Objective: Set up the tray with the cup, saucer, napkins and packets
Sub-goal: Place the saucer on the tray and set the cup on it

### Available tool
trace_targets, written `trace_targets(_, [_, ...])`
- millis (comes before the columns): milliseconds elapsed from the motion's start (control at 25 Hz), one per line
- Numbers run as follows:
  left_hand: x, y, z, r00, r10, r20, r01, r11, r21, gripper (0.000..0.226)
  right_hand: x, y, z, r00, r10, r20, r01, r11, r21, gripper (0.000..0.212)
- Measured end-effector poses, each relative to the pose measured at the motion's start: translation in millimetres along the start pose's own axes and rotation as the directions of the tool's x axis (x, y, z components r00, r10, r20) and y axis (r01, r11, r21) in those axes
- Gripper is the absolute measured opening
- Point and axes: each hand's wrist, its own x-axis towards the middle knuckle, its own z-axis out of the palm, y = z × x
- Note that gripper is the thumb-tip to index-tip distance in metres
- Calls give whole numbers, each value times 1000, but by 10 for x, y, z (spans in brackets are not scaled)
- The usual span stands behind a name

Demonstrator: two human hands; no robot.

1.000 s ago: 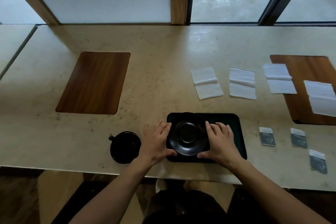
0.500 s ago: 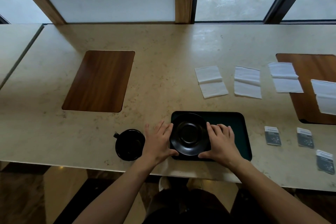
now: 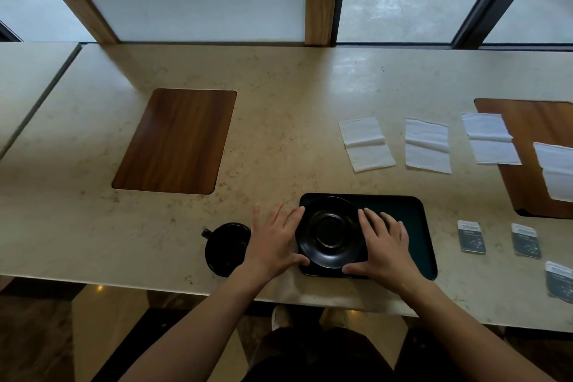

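A black saucer sits on the left part of a dark rectangular tray near the table's front edge. My left hand grips the saucer's left rim and my right hand grips its right rim. A black cup with a small handle stands on the table just left of my left hand. Several white napkins lie in a row beyond the tray to the right. Three small grey packets lie right of the tray.
A wooden inlay is set into the beige table at the left, another at the right under two napkins. Windows and wooden posts run along the far edge. A seam separates a neighbouring table at the left.
Both hands stay on the saucer over the tray's left part. The view has shifted slightly; the saucer sits a little lower on the tray.
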Motion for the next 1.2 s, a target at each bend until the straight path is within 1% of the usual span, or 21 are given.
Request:
trace_targets(120, [-90,-298,-163,999,26,-24,-27,999,-34,95,-24,-211,-44,994,-82,-79,82,997,-3,113])
trace_targets(240, [-274,-743,-317,999,-2,-37,-1,998,-71,81,-17,-552,-33,971,-191,-141,196,980,27,104])
trace_targets(360, [-477,-1176,-415,997,-76,-24,72,990,-122,65,17,-951,46,950,-280,-136,281,960,-16,96])
trace_targets(440, [-593,-1405,-428,991,-130,-14,126,982,-141,51,33,-1197,127,942,-303,-145,304,953,-17,92])
trace_targets(520, [-689,-1572,-407,986,-168,11,168,974,-151,39,47,-1435,231,946,-300,-120,300,954,-17,91])
trace_targets(600, [-743,-1659,-367,983,-179,34,182,971,-152,34,68,-1625,346,961,-259,-94,262,965,15,94])
trace_targets(760, [-755,-1697,-292,989,-145,8,144,976,-161,32,99,-1865,541,981,-173,-87,180,981,75,96])
trace_targets(920, [-715,-1728,-264,990,-137,-15,131,973,-191,26,146,-1965,633,991,-100,-88,112,983,145,99])
trace_targets(1200, [-666,-1775,-234,991,-131,-10,127,974,-189,24,144,-2045,653,994,-66,-91,88,963,256,103])
